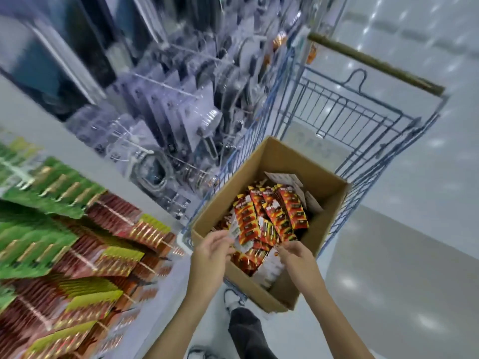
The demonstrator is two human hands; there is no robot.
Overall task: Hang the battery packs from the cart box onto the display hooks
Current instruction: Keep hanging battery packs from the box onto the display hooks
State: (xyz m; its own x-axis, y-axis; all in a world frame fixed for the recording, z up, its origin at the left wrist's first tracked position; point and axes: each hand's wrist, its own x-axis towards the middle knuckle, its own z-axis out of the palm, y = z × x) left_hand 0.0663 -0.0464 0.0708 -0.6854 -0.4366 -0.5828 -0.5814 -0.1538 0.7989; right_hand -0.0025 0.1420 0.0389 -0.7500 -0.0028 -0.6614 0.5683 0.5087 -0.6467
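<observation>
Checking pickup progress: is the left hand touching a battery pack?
Touching: the head view shows the left hand's fingers pinching a battery pack above the box.

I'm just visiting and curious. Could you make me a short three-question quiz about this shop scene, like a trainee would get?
1. True or false: the cardboard box sits inside the shopping cart.
2. Which hand touches a battery pack? A) left hand B) neither
3. Fill in: the green and red packs on the display hooks hang to the person's ____.

Key: 1 true; 2 A, its fingers pinch a pack at the near edge, while the right hand reaches in, its grip unclear; 3 left.
</observation>
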